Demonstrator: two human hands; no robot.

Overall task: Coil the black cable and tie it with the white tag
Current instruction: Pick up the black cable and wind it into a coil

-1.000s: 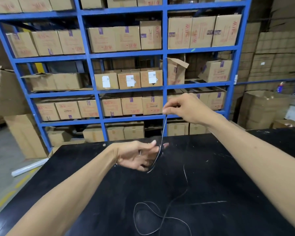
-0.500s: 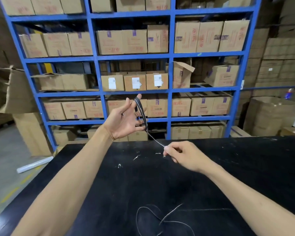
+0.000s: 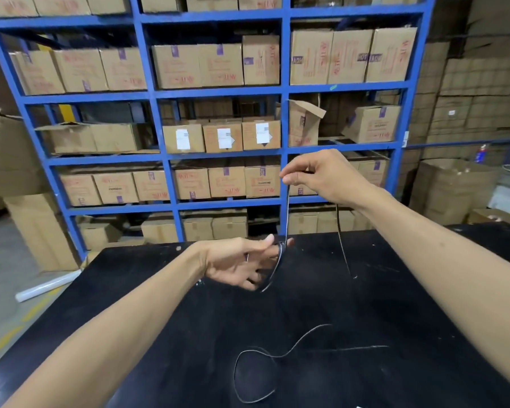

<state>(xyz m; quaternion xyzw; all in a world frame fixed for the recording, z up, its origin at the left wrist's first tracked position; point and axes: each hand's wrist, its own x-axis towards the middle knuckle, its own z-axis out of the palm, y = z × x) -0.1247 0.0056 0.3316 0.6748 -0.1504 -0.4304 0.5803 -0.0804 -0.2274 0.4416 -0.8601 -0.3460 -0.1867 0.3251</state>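
Observation:
The thin black cable (image 3: 286, 213) runs taut from my right hand (image 3: 315, 175) down to my left hand (image 3: 242, 265). My left hand is palm up over the far part of the black table (image 3: 395, 304), and holds a small coil of the cable around its fingers. My right hand is raised above it and pinches the cable between thumb and fingers. From that hand another length hangs down to the table. A loose loop of the cable (image 3: 253, 375) lies on the near table. I see no white tag.
Behind the table stands a blue shelving rack (image 3: 286, 92) filled with cardboard boxes. More boxes are stacked at the right (image 3: 454, 187). A white roll (image 3: 46, 285) lies on the floor at the left.
My right hand rose from the table to above my left hand, pulling the cable up. My left hand dropped from in front of the shelves to just over the table.

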